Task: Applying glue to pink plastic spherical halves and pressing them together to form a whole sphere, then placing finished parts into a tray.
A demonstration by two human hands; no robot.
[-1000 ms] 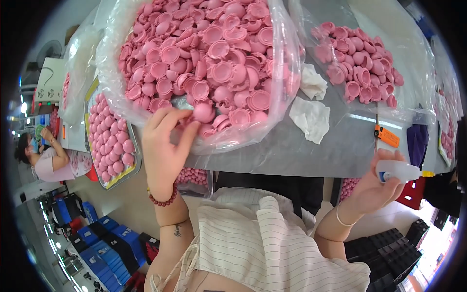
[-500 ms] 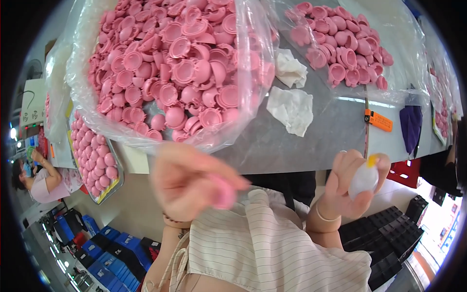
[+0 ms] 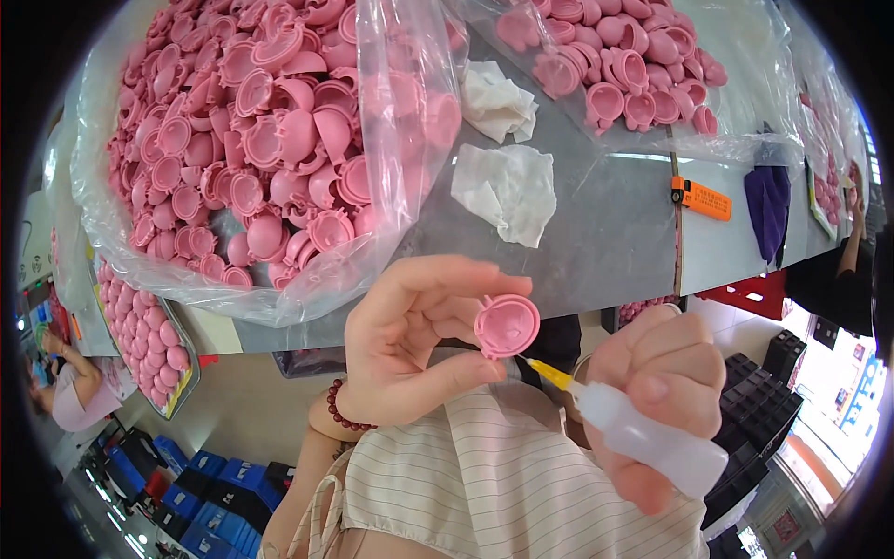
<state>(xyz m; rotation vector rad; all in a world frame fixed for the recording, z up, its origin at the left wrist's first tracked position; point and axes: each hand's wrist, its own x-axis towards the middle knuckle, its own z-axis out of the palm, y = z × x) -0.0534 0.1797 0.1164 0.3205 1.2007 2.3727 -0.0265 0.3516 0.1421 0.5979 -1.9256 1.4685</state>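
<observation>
Left hand pinching pink cup by rim, light and stiff-looking; right hand clasping squeeze bottle

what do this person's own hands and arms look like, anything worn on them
Both hands are bare, no gloves. The left hand has a bracelet of dark red beads round the wrist. The right hand shows no ring; its wrist is mostly hidden. No sleeves reach the forearms; a cream striped top lies below.
</observation>
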